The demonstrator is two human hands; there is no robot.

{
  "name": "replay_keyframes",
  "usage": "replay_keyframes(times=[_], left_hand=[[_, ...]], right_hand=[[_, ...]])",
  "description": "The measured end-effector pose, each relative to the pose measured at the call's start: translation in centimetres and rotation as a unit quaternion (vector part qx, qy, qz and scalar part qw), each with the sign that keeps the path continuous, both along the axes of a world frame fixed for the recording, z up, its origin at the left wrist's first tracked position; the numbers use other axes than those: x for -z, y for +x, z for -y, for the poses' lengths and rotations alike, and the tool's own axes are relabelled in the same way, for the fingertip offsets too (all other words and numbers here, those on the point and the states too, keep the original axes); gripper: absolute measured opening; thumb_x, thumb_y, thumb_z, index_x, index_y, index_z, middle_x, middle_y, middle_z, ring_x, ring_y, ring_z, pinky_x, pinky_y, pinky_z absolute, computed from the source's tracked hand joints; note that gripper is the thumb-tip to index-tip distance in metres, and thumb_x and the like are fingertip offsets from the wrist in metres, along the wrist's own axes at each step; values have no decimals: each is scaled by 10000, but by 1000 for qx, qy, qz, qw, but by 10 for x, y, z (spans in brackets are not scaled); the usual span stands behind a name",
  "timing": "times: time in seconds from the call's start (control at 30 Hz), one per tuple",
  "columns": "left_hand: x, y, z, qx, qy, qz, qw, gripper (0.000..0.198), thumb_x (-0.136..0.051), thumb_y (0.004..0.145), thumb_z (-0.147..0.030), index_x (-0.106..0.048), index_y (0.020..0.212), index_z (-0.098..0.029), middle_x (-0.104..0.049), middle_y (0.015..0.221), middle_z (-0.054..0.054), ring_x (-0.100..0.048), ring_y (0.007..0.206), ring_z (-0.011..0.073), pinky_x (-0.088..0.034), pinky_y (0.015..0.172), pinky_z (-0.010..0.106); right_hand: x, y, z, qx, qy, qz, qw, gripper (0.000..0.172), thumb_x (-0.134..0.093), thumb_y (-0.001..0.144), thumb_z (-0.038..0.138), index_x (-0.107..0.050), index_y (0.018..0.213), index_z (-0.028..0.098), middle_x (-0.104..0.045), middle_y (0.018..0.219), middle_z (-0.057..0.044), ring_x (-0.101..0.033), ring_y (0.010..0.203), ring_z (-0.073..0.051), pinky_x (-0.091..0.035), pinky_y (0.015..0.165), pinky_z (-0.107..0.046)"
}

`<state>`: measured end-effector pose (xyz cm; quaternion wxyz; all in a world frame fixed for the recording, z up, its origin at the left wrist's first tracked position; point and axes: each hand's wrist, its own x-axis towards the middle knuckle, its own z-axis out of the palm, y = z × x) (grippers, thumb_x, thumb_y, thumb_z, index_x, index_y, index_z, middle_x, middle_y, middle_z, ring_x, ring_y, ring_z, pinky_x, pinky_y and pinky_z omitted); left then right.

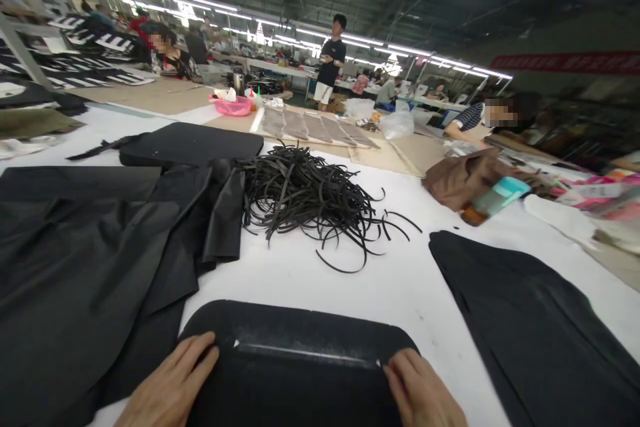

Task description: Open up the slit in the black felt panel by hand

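Note:
A black panel with rounded corners (300, 390) lies in front of me on the white tabletop. Across its upper part runs a narrow shiny strip (305, 352) with a small white tip at each end. My left hand (173, 380) rests on the panel's left edge, fingers stretched out and apart from the strip. At the right side, my right hand (420, 383) has its fingers bent and pressed together close to the strip's right tip. Whatever lies between those fingertips is hidden.
Thin black strips (305, 193) form a tangled pile beyond the panel. Black sheets (75, 280) cover the left side; stacked black pieces (540, 320) lie right. Farther off are a teal-lidded bottle (493, 200), brown cloth (457, 173), a pink basket (233, 105) and several people.

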<state>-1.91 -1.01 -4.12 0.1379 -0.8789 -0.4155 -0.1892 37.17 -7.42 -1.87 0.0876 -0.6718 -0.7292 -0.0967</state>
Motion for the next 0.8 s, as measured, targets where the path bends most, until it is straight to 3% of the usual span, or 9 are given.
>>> replay_keyframes(times=[0.07, 0.13, 0.2, 0.3, 0.47, 0.57, 0.63, 0.8], left_hand=[[-18, 17, -11, 8, -29, 15, 999, 514, -334, 711, 35, -623, 1024, -252, -628, 1089, -1, -572, 992, 136, -457, 869, 197], [-41, 45, -21, 22, -85, 32, 996, 500, -324, 731, 28, -619, 1020, -254, -630, 1084, 3, -577, 984, 141, -457, 894, 239], [-62, 77, -32, 48, -193, 25, 980, 474, -359, 747, 12, -594, 1053, -264, -613, 1118, 4, -571, 1007, 140, -452, 919, 270], [-79, 113, -49, 74, -310, 27, 947, 378, -357, 811, -36, -589, 1024, -244, -596, 1145, 16, -576, 1006, 148, -470, 889, 286], [-67, 128, -75, 96, -344, 108, 928, 446, -343, 825, -76, -446, 1227, -238, -405, 1369, 54, -533, 1087, 159, -440, 909, 292], [-55, 127, -80, 65, -374, 93, 920, 300, -370, 830, -125, -584, 1029, -195, -626, 1034, 53, -594, 900, 164, -455, 798, 272], [-51, 123, -79, 27, -387, 84, 918, 281, -349, 856, -165, -624, 799, -182, -642, 771, 31, -595, 751, 161, -439, 712, 257], [-54, 99, -78, -19, -372, 138, 918, 300, -358, 866, -229, -612, 711, -190, -617, 689, 5, -564, 671, 140, -376, 656, 232]], right_hand=[[-20, -13, -29, 19, 3, -21, 1000, 178, -418, 897, 223, -548, 777, 242, -581, 781, -7, -546, 707, -150, -409, 661, -273], [-30, -26, -66, -10, 17, -14, 1000, 162, -422, 880, 155, -569, 873, 222, -598, 902, -33, -545, 794, -169, -394, 727, -301], [-28, -35, -102, -37, 28, 2, 999, 208, -441, 845, 87, -571, 962, 200, -593, 1020, -61, -529, 918, -191, -377, 777, -310], [-14, -44, -136, -41, 31, 10, 999, 200, -438, 829, 45, -584, 856, 180, -600, 897, -71, -520, 859, -200, -362, 751, -319], [-6, -71, -126, -110, 9, -6, 994, 145, -487, 836, 88, -551, 778, 204, -562, 775, -5, -483, 754, -165, -345, 729, -287], [-5, -91, -109, -175, 12, -32, 984, 132, -477, 843, 101, -537, 780, 200, -543, 736, 8, -461, 716, -157, -336, 760, -291], [-3, -97, -104, -186, 21, -46, 981, 162, -455, 847, 93, -535, 747, 193, -531, 697, 3, -449, 692, -160, -332, 759, -301], [-8, -70, -111, -127, 9, -91, 988, 193, -451, 865, 117, -592, 764, 203, -556, 687, 3, -482, 701, -154, -338, 744, -285]])
